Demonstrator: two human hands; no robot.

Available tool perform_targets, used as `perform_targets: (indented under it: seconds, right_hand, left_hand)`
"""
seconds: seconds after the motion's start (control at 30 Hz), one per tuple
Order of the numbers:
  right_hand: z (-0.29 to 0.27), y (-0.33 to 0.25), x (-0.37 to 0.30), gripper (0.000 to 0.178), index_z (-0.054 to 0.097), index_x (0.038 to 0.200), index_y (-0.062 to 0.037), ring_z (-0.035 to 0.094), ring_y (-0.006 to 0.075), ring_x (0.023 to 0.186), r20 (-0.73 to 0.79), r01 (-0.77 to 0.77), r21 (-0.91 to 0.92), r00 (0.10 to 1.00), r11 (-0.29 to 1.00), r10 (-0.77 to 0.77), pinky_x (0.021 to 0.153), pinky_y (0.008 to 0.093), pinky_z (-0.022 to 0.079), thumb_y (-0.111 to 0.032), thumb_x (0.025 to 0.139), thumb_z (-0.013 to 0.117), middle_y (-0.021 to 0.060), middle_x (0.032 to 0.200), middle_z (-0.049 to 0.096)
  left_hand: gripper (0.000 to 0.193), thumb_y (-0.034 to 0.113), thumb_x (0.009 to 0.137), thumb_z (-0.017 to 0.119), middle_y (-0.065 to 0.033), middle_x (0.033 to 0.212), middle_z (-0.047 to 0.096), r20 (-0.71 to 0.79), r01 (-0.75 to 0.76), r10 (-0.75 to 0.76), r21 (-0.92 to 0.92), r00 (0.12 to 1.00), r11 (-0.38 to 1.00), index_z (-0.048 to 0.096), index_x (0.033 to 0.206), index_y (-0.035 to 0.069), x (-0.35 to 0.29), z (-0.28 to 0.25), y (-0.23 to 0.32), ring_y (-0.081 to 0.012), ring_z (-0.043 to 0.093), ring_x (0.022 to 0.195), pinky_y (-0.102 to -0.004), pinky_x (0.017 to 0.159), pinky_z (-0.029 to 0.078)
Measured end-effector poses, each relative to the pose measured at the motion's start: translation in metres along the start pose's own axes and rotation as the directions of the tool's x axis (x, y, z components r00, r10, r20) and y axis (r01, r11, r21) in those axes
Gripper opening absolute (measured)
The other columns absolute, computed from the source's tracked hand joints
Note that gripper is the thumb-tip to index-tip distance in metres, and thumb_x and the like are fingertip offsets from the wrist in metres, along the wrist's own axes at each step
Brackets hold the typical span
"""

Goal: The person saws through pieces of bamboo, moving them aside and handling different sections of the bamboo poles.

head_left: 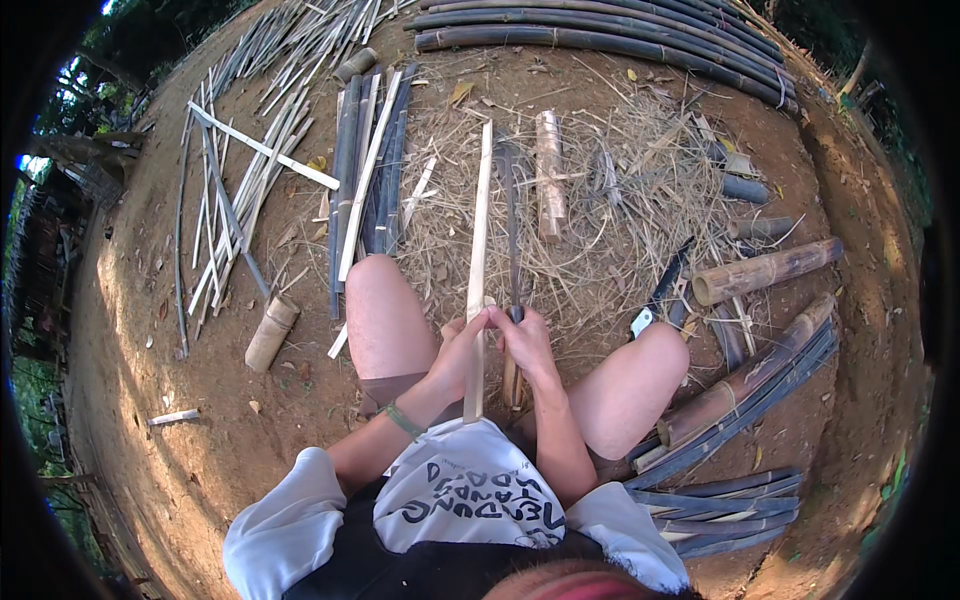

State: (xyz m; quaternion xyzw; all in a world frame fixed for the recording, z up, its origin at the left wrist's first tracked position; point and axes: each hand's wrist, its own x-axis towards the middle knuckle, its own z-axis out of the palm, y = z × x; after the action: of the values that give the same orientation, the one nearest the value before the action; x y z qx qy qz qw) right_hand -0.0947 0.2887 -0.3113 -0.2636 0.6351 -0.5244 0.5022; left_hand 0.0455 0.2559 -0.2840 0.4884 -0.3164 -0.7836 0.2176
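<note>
Bamboo strip (480, 225) before black-lettered shirt (465, 492)

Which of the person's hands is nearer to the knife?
The right. The right hand grips the knife itself, while the left hand is to the knife's left, holding the pale strip.

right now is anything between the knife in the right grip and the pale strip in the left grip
Nothing visible along the blade: the knife and pale strip lie side by side, apart, with straw on the ground beyond the gap. Lower down, parts of the left grip and right grip come between them.
</note>
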Motion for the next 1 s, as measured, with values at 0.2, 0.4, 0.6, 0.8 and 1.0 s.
perform_targets:
  seconds: [0.2,0.4,0.6,0.8,1.0]
  right_hand:
    - [-0.004,0.003,-0.001,0.031,0.068,0.093,0.0043,0.061,0.0121,0.054,-0.09,-0.005,0.097,0.996,0.995,0.014,0.05,0.0294,0.048,-0.026,0.097,0.073,0.0134,0.083,0.076]
    - [-0.017,-0.005,-0.005,0.028,0.067,0.097,0.0045,0.06,0.0113,0.056,-0.154,-0.06,0.23,0.983,0.971,0.097,0.049,0.0283,0.047,-0.023,0.097,0.072,0.0148,0.084,0.077]
    - [-0.026,0.009,0.005,0.023,0.065,0.097,0.0009,0.058,0.0099,0.055,-0.132,-0.081,0.281,0.984,0.956,0.122,0.048,0.0259,0.046,-0.021,0.098,0.071,0.0144,0.083,0.077]
    - [-0.024,0.002,0.001,0.02,0.065,0.098,0.0008,0.058,0.0087,0.054,-0.147,-0.086,0.266,0.981,0.96,0.128,0.049,0.0242,0.046,-0.019,0.099,0.071,0.0127,0.082,0.076]
    - [-0.025,0.008,0.008,0.022,0.064,0.096,0.0017,0.058,0.0088,0.054,-0.148,-0.081,0.205,0.983,0.976,0.112,0.048,0.0246,0.046,-0.019,0.098,0.071,0.0136,0.082,0.076]
  left_hand:
    - [0.03,0.035,0.106,0.057,-0.0009,0.086,0.051,0.498,0.41,-0.042,-0.661,0.866,0.629,0.054,0.117,0.007,0.01,-0.032,-0.012,-0.0103,0.044,0.066,-0.0276,0.06,0.039]
    - [0.028,0.033,0.108,0.053,-0.0074,0.106,0.063,0.305,0.343,-0.222,-0.437,0.926,0.831,0.054,0.123,0.008,0.009,-0.027,-0.035,-0.0179,0.063,0.091,-0.036,0.08,0.054]
    - [0.026,0.034,0.11,0.051,-0.0077,0.094,0.067,0.02,0.146,-0.145,-0.204,0.989,0.968,0.05,0.118,0.009,0.014,-0.015,-0.048,-0.0191,0.068,0.074,-0.0354,0.067,0.058]
    - [0.026,0.033,0.112,0.05,-0.0069,0.081,0.065,-0.111,-0.122,0.134,0.104,0.985,0.987,0.045,0.109,0.008,0.004,-0.001,-0.069,-0.0144,0.064,0.061,-0.0281,0.054,0.053]
    - [0.026,0.031,0.113,0.047,-0.0097,0.081,0.066,-0.053,-0.453,0.458,0.082,0.887,0.888,0.041,0.111,0.006,-0.007,-0.021,0.028,-0.015,0.065,0.062,-0.0264,0.054,0.053]
